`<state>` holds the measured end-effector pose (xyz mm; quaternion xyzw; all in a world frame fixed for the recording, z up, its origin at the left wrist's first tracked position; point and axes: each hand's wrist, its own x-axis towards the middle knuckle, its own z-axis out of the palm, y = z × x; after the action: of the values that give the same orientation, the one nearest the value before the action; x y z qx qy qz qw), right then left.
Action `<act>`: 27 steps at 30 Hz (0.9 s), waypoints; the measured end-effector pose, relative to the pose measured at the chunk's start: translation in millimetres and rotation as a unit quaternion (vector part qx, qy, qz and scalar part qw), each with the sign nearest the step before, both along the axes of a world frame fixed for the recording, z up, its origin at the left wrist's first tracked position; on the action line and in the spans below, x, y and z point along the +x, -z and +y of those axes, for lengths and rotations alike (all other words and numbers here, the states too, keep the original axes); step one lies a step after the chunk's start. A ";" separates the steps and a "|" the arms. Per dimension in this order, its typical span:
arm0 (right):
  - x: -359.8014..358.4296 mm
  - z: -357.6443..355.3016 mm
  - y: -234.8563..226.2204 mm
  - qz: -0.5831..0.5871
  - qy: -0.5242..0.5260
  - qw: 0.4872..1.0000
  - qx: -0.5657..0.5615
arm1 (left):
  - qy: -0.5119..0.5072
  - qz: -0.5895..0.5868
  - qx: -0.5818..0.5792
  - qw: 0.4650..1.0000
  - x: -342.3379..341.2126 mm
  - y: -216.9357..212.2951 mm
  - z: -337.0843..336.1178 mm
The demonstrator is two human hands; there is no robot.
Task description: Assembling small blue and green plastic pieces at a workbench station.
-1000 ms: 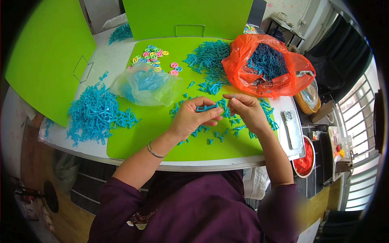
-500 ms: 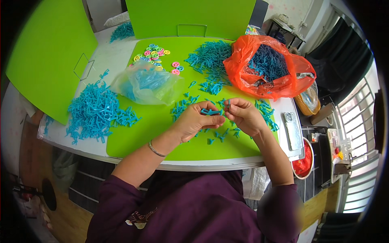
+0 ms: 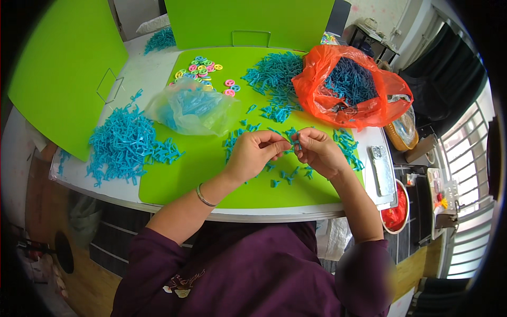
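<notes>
My left hand (image 3: 252,154) is closed in a pinch above the green board (image 3: 200,185), its thumb and forefinger tips almost meeting my right fingertips. Whatever it holds is hidden by its fingers. Between the thumb and forefinger of my right hand (image 3: 323,154) is a small blue plastic piece (image 3: 297,141); its full shape does not show. Under and around both hands lie several loose teal plastic pieces (image 3: 346,145). Farther back is a heap of teal pieces (image 3: 272,74). A larger pile of light-blue plastic pieces (image 3: 120,140) spreads at the left.
An open red plastic bag (image 3: 311,98) full of dark blue pieces stands at the back right. A translucent bag (image 3: 224,113) of blue pieces sits by colourful plastic rings (image 3: 200,68). A phone (image 3: 379,169) lies at the right edge. Green panels (image 3: 68,68) rise behind and left.
My left fingers have turned and closed toward my right fingertips. The blue piece that showed across my left fingers is no longer visible there. My right hand has barely moved.
</notes>
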<state>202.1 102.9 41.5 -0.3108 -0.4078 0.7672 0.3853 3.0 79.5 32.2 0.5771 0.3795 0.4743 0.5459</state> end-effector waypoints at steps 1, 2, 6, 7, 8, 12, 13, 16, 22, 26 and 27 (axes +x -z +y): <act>-0.1 -0.6 -0.9 0.000 -0.001 1.000 -0.001 | -0.017 0.030 0.035 0.999 -0.3 0.2 -0.3; 0.6 -0.5 -1.7 -0.017 -0.005 1.000 0.012 | -0.032 0.059 0.071 0.995 -0.2 0.1 0.1; 0.3 -0.5 -2.4 -0.108 0.007 0.991 0.074 | -0.087 0.125 0.182 0.971 0.4 -4.0 -3.1; 0.0 -0.8 -2.5 -0.108 0.008 0.991 0.073 | -0.084 0.125 0.184 0.971 0.3 -2.7 -2.4; -0.4 -1.2 -3.2 -0.152 0.007 0.980 0.129 | -0.082 0.125 0.186 0.971 0.2 -2.1 -2.4; -2.5 -1.4 -3.7 -0.203 -0.005 0.960 0.190 | -0.047 0.095 0.095 0.990 -0.9 -2.1 -1.1; -3.6 -2.0 -3.1 -0.203 -0.004 0.961 0.189 | -0.051 0.114 0.114 0.986 -1.7 -2.8 -1.1; -10.7 -3.1 0.6 -0.130 -0.002 0.985 0.111 | -0.065 0.124 0.126 0.982 0.9 -3.8 -2.1; -8.0 -2.5 -0.3 -0.110 -0.021 0.991 0.075 | -0.027 0.148 0.036 0.988 -5.5 -10.7 -4.1; -9.2 -2.1 7.4 -0.137 -0.059 0.986 0.071 | -0.008 0.233 0.057 0.971 -8.9 -14.8 -4.2; -10.2 -1.0 10.1 -0.072 -0.045 0.995 0.052 | -0.009 0.233 0.057 0.971 -7.8 -14.4 -3.5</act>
<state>192.0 101.9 31.4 -0.3260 -0.4873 0.7374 0.3353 -4.8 76.0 46.5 0.6984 0.4739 0.3524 0.4042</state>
